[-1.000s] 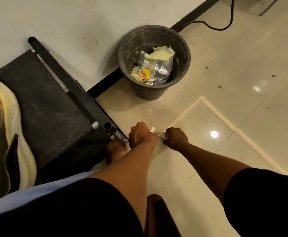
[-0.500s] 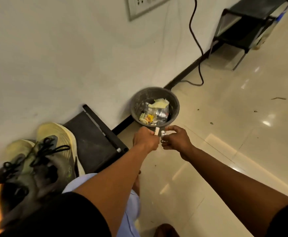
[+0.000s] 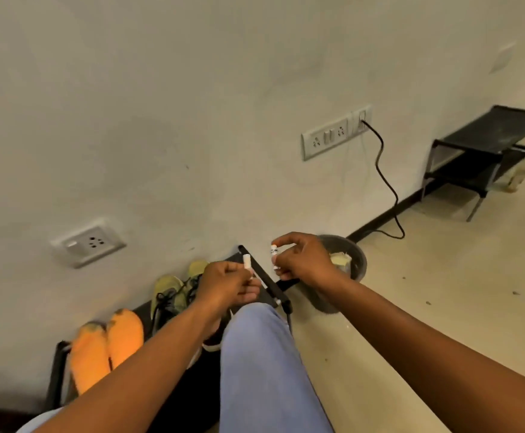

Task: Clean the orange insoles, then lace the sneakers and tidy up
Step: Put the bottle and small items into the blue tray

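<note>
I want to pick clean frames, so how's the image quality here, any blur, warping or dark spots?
Head view: dim, warm light; soft focus throughout; wide-angle warp tilts the wall and wall sockets; the sneakers and orange insoles are smeared; the small white pieces in the left hand and right hand show no readable detail.

We can read no text anywhere. The small white tube point(image 3: 274, 257) pinched in the right hand point(image 3: 301, 259) carries dark markings near its top, but they are too blurred for us to make out.
</note>
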